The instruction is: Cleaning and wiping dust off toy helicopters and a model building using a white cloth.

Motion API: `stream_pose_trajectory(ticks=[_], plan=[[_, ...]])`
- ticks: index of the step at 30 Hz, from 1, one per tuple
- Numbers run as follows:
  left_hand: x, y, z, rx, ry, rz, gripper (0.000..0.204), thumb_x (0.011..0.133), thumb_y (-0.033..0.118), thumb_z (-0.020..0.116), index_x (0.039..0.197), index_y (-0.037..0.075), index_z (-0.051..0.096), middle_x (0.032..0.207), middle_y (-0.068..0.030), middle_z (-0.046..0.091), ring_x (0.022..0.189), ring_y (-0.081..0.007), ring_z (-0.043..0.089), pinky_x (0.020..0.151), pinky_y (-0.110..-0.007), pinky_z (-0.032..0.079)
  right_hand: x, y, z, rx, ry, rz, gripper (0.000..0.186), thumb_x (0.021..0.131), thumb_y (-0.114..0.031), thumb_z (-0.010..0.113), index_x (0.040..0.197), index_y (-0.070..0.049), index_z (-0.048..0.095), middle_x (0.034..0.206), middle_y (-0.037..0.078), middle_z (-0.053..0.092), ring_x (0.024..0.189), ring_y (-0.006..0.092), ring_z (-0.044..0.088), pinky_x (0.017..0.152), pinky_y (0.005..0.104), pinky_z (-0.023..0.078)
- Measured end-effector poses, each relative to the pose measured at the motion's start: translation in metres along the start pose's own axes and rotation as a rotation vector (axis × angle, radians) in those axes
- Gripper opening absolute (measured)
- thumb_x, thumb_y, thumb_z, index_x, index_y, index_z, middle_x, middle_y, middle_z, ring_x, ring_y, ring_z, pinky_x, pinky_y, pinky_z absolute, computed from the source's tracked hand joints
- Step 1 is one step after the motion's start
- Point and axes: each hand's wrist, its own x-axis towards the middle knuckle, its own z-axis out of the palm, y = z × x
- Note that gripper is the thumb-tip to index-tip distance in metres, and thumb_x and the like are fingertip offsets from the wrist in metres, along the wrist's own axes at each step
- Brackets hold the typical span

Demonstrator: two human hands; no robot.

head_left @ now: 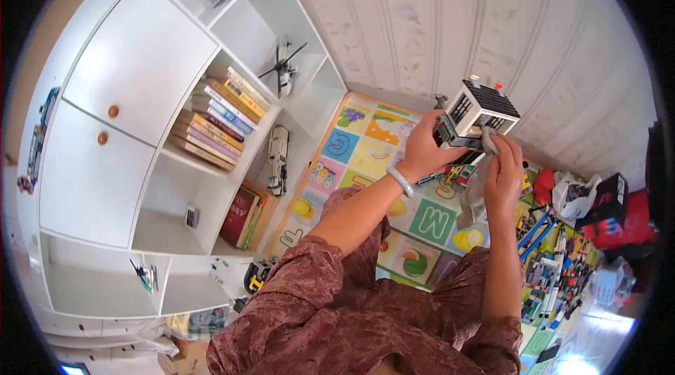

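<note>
A toy brick model (485, 111) with a white barred body, a black studded roof and red and clear pieces on top is held up in front of the wall. My left hand (424, 144) is closed around its left, lower side; a pale bangle circles that wrist. My right hand (504, 171) pinches a greyish cloth (475, 199), whose upper end touches the model's near side while the rest hangs down. The model's underside is partly hidden by my left hand. More toy pieces (450, 176) in red and green show just below the model.
A white shelf unit (151, 129) stands on the left, holding books (221, 118), a toy helicopter (285, 72) and a long white toy vehicle (278, 160). A colourful play mat (341, 146) covers the floor. At right lie many loose bricks (555, 276) and plastic bags (573, 193).
</note>
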Motion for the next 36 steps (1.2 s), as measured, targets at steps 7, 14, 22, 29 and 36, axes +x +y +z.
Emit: stream_pose_trajectory(ticks=[7,14,22,29,36], plan=[[-0.001,-0.007,0.000,0.042,0.132,0.028,0.075,0.058,0.033,0.085,0.117,0.000,0.052,0.102,-0.0190,0.063,0.096,-0.0346,0.062,0.083,-0.039,0.049,-0.009,0.006,0.008,-0.002,-0.094,-0.056,0.037,0.081,0.007,0.047,0.114,-0.001,0.061,0.114,0.020,0.059,0.105,0.0388,0.058,0.094,0.0415,0.044],[-0.012,0.015,-0.020,0.119,0.181,0.051,0.074,0.057,0.029,0.085,0.118,0.005,0.051,0.099,-0.0133,0.063,0.092,-0.0283,0.063,0.080,-0.035,0.049,-0.033,0.050,0.011,0.111,-0.005,0.057,0.038,0.082,0.005,0.044,0.116,0.001,0.061,0.110,0.017,0.062,0.104,0.0305,0.059,0.094,0.0378,0.044],[-0.052,0.049,-0.029,0.093,0.327,0.063,0.076,0.059,0.028,0.086,0.121,0.004,0.049,0.105,-0.0141,0.062,0.099,-0.0249,0.062,0.085,-0.034,0.047,-0.071,0.100,0.007,0.220,0.030,0.201,0.035,0.084,0.000,0.046,0.116,0.001,0.061,0.109,0.015,0.064,0.101,0.0254,0.061,0.092,0.0340,0.044],[-0.081,0.063,-0.068,0.217,0.494,0.123,0.081,0.060,0.025,0.088,0.126,0.001,0.047,0.109,-0.0120,0.060,0.101,-0.0208,0.060,0.090,-0.033,0.046,-0.082,0.114,0.009,0.268,0.032,0.254,0.033,0.085,-0.005,0.048,0.113,0.001,0.063,0.104,0.014,0.066,0.096,0.0244,0.062,0.089,0.0342,0.046],[-0.186,0.054,-0.154,0.235,0.558,0.019,0.080,0.063,0.022,0.088,0.127,0.001,0.044,0.105,-0.0113,0.060,0.097,-0.0184,0.059,0.085,-0.032,0.047,-0.085,0.137,0.019,0.315,0.051,0.319,0.030,0.085,-0.003,0.048,0.111,0.001,0.063,0.101,0.013,0.067,0.093,0.0236,0.063,0.087,0.0336,0.047]])
